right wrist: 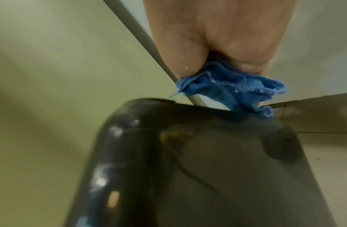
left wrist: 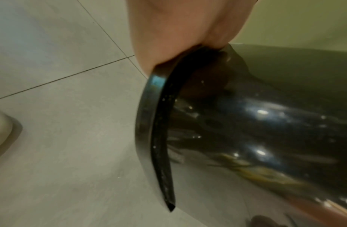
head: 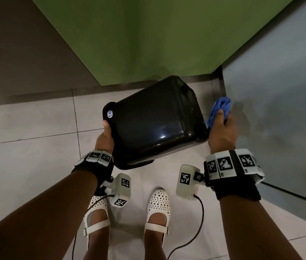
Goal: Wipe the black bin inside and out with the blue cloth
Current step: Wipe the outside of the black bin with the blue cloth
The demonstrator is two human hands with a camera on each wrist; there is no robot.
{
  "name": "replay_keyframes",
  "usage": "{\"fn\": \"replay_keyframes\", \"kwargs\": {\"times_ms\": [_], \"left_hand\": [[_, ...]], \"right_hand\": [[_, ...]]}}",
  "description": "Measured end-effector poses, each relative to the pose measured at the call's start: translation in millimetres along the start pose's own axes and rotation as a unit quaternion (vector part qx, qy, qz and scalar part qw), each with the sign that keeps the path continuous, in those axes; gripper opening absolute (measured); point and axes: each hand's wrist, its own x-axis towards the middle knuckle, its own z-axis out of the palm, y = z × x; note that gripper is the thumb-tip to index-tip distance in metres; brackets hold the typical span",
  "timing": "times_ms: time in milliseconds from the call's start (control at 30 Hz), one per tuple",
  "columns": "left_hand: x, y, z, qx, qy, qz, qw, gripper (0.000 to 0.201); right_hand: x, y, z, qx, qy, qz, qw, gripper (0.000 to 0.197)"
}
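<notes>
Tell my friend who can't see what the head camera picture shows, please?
A person's left hand holds a shiny black bin tipped on its side above a pale tiled floor, gripping its rim. Their right hand holds a bunched blue cloth at the bin's far right side. Below are two white shoes, and green walls stand behind.

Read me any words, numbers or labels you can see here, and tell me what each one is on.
"7.8", then a character cut off at the edge: on a round white sticker on the black bin, near the rim the left hand grips.
The square black-and-white code markers on the wrist bands carry patterns, no readable text.
Nothing readable on the blue cloth.
</notes>
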Motion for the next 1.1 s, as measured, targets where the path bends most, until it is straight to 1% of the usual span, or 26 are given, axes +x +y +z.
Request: {"fn": "replay_keyframes", "kwargs": {"times_ms": [100, 233, 300, 367, 467, 533, 567, 633, 667, 700, 733, 767, 833, 867, 900, 933, 967, 1033, 1067, 1100], "left_hand": [[8, -6, 2, -0.018, -0.003, -0.025, 1.0, 0.091], [23, -13, 6, 0.011, 0.001, -0.03, 1.0, 0.088], [28, -12, 10, 0.033, 0.005, -0.024, 0.999, 0.085], [33, -11, 13, 0.044, 0.007, -0.014, 0.999, 0.079], [41, -10, 20, 0.014, 0.022, -0.003, 1.0, 0.063], [42, -8, 25, -0.012, 0.024, -0.004, 1.0, 0.058], [41, -5, 27, -0.025, 0.011, -0.007, 1.0, 0.064], [49, -7, 30, -0.056, -0.037, -0.02, 0.998, 0.093], [72, -20, 34, -0.073, -0.068, -0.023, 0.995, 0.105], [83, -26, 38, -0.081, -0.104, -0.03, 0.991, 0.115], [79, -24, 37, -0.082, -0.142, -0.035, 0.986, 0.119], [62, -13, 35, -0.089, -0.175, -0.039, 0.98, 0.119], [28, 7, 28, -0.074, -0.219, -0.042, 0.972, 0.105], [19, 12, 26, -0.069, -0.238, -0.049, 0.968, 0.102], [16, 14, 24, -0.069, -0.251, -0.055, 0.964, 0.104], [17, 14, 22, -0.077, -0.26, -0.058, 0.961, 0.106], [18, 14, 19, -0.088, -0.262, -0.06, 0.959, 0.104], [16, 17, 14, -0.099, -0.253, -0.06, 0.96, 0.086], [14, 18, 13, -0.098, -0.253, -0.061, 0.961, 0.082], [14, 18, 12, -0.093, -0.253, -0.063, 0.961, 0.084]], "right_hand": [[12, 10, -1, -0.032, 0.0, 0.01, 0.999, 0.037], [28, 25, -2, -0.085, -0.018, 0.043, 0.995, 0.036], [36, 32, -4, -0.111, -0.04, 0.052, 0.992, 0.035], [40, 37, -4, -0.121, -0.072, 0.085, 0.986, 0.038], [33, 40, 0, -0.101, -0.139, 0.13, 0.977, 0.031], [29, 41, 3, -0.08, -0.156, 0.148, 0.973, 0.043], [27, 40, 4, -0.062, -0.159, 0.154, 0.973, 0.046], [24, 36, 5, -0.012, -0.184, 0.182, 0.966, 0.041], [21, 34, 6, 0.013, -0.196, 0.194, 0.961, 0.038], [19, 33, 7, 0.038, -0.203, 0.203, 0.957, 0.036], [17, 30, 9, 0.056, -0.21, 0.21, 0.953, 0.034], [14, 30, 11, 0.063, -0.215, 0.212, 0.951, 0.033], [9, 27, 15, 0.061, -0.217, 0.199, 0.954, 0.031], [7, 24, 16, 0.056, -0.214, 0.194, 0.956, 0.032], [5, 23, 16, 0.052, -0.218, 0.19, 0.956, 0.032], [3, 21, 16, 0.053, -0.222, 0.184, 0.956, 0.033], [1, 21, 17, 0.056, -0.224, 0.178, 0.956, 0.034], [0, 19, 18, 0.056, -0.227, 0.171, 0.957, 0.035], [-1, 18, 18, 0.052, -0.23, 0.163, 0.958, 0.035], [-1, 18, 19, 0.051, -0.227, 0.157, 0.96, 0.036]]}}
